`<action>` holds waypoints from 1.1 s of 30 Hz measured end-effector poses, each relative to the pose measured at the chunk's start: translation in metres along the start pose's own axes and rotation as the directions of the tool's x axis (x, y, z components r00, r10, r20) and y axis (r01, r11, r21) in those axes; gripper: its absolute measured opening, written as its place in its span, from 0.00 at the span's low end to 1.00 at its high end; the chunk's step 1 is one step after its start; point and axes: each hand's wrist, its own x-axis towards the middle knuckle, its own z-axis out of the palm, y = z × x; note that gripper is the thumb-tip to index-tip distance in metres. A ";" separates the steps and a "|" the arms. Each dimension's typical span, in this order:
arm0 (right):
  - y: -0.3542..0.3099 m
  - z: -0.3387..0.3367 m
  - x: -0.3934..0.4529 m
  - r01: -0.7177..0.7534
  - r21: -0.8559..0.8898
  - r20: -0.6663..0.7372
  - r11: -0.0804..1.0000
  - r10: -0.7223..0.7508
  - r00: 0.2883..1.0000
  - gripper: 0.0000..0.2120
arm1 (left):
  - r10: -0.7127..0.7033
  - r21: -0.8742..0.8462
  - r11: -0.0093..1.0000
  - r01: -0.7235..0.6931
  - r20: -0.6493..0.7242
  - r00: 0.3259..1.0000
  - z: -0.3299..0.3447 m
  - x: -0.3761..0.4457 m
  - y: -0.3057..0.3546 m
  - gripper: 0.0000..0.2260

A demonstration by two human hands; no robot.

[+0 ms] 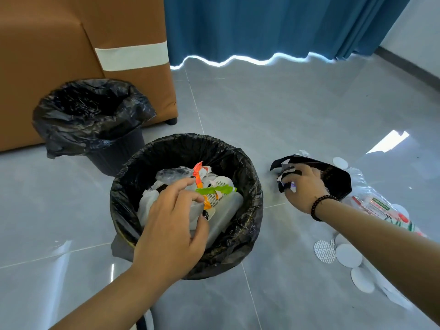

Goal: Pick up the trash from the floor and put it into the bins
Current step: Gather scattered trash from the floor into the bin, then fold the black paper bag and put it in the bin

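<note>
The left hand [173, 225] hangs over the near bin [247, 225] with its fingers loose and apart, holding nothing. This bin is round and wears a crinkly black bag. Inside it lie see-through plastic pots, a clear wrapper and an orange and green paper strip [209, 189]. The right hand [302, 189], with a dark bead band [320, 206] on its wrist, reaches down to the floor beside the bin. Its fingers curl tight round small black and white scraps [285, 173], on top of a shiny black packet [333, 177]. Flat white round discs [348, 254] lie scattered on the floor near that arm, next to a clear plastic wrapper with red and green print [378, 206]. The floor [273, 115] is smooth grey tile and shines. Farther back stands a second bin [95, 115], also lined with a wrinkly black bag. Behind it is a brown sofa [59, 44] with a white strip across it. A blue curtain [273, 25] hangs in folds down to the floor, with light under its hem.
</note>
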 end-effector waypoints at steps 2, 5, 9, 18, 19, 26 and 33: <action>0.023 0.005 0.009 -0.012 -0.304 0.153 0.953 0.061 0.986 0.23 | 0.008 0.013 1.000 -0.008 0.020 1.000 0.001 0.003 0.001 0.12; 0.038 -0.003 0.029 0.028 -0.450 0.198 0.892 0.070 0.978 0.24 | 0.027 0.015 1.000 -0.027 0.040 0.999 0.003 0.011 0.000 0.13; 0.035 -0.011 0.055 0.030 -0.450 0.270 0.893 0.103 0.957 0.21 | 0.033 0.012 0.999 -0.034 0.051 0.998 0.004 0.022 -0.006 0.13; 0.032 0.028 0.074 -0.001 -0.462 0.352 0.887 0.184 0.918 0.22 | 0.040 0.016 0.999 -0.041 0.057 0.998 0.008 0.033 -0.008 0.12; 0.033 0.033 0.071 0.006 -0.478 0.319 0.878 0.168 0.933 0.22 | 0.039 0.017 0.999 -0.040 0.058 0.998 0.007 0.033 -0.008 0.12; 0.035 0.000 0.044 0.182 -0.514 0.101 0.838 -0.151 0.983 0.23 | -0.011 0.004 1.000 0.011 0.054 0.998 0.006 0.034 -0.009 0.09; 0.025 -0.078 -0.023 0.172 -0.381 0.025 0.909 -0.176 0.984 0.24 | -0.186 0.032 0.982 0.184 0.244 0.952 -0.010 0.042 0.016 0.11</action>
